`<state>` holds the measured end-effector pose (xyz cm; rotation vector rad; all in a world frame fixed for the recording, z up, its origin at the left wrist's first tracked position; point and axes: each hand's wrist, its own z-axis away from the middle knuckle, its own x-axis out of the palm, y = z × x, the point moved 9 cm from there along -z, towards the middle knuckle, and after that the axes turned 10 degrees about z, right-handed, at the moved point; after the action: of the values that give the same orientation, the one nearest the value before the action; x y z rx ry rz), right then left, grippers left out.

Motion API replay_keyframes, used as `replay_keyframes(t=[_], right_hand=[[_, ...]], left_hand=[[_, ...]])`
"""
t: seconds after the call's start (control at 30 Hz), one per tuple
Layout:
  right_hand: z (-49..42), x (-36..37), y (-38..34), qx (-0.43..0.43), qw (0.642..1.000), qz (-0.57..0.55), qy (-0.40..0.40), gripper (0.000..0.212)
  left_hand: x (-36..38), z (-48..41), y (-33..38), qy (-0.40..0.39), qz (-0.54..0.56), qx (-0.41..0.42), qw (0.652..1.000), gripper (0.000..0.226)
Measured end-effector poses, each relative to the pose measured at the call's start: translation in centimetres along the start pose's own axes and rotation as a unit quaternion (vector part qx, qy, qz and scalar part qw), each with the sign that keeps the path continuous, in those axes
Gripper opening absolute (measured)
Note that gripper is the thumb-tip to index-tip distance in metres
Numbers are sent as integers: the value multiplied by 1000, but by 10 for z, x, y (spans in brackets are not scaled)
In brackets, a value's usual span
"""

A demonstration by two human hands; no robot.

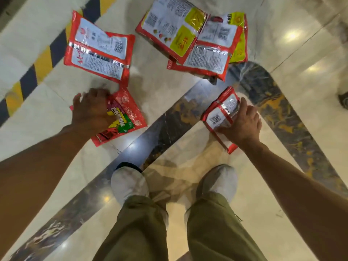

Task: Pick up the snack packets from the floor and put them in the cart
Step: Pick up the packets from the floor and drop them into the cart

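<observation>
Nearest the camera stand two legs in olive-green cloth trousers [143,228], ending in a pair of pale grey shoes [130,183] on a glossy cream marble floor [254,213]. The left shoe stands on a dark veined stone band [169,121] set into the floor, and the right shoe is on cream tile just beside it.

Both bare arms reach forward and down. The left hand [90,110] lies over the left part of a red snack packet with green and yellow print [124,117], which is flat on the floor. The fingers bend over its upper edge, but the hand is blurred and I cannot tell whether it actually grips. The right hand [243,123] holds a small red packet with a barcode and a clear window [220,113], with the fingers curled along its right side and the thumb at its lower edge. The packet is tilted rather than flat.

Beyond the left hand a red-and-white foil packet [99,49] lies printed back upward. Further right is a loose overlapping pile of three: a large red packet with yellow panels [175,31] on top, a red-and-white packet with small print [209,57] partly under it, and a yellow-and-red packet [240,40] at the right (mostly covered). All are on the floor.

Far left runs a yellow-and-black striped strip [43,59].
</observation>
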<state>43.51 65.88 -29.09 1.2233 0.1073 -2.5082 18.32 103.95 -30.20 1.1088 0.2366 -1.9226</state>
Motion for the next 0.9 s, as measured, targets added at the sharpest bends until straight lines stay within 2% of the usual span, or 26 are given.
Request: replay_keyframes(t=[0.13, 0.23, 0.3, 0.4, 0.5, 0.6, 0.67, 0.8, 0.9], right_hand=[[6, 3, 5, 34, 997, -19, -64, 94], [15, -5, 3, 30, 987, -120, -98, 70], [30, -17, 1, 28, 976, -180, -120, 54], [62, -46, 1, 22, 963, -234, -131, 53], [99, -91, 9, 32, 939, -320, -124, 53], [143, -158, 13, 32, 886, -442, -134, 40], [177, -222, 12, 15, 864, -489, -121, 38], [255, -368, 22, -31, 831, -548, -92, 31], [315, -464, 37, -47, 817, -564, -111, 31]], left_hand=[[9, 29, 16, -71, 150, -56, 985, 60], [13, 47, 31, -130, 222, -79, 963, 52], [5, 59, 43, -145, 306, -97, 936, 44], [-25, 84, 64, -137, 438, -130, 879, 42], [-76, 114, 88, -115, 518, -154, 833, 41], [-140, 149, 116, -94, 567, -147, 805, 39], [-191, 178, 135, -83, 589, -146, 791, 39], [-313, 262, 185, -62, 624, -136, 767, 37], [-412, 330, 232, -36, 643, -115, 757, 49]])
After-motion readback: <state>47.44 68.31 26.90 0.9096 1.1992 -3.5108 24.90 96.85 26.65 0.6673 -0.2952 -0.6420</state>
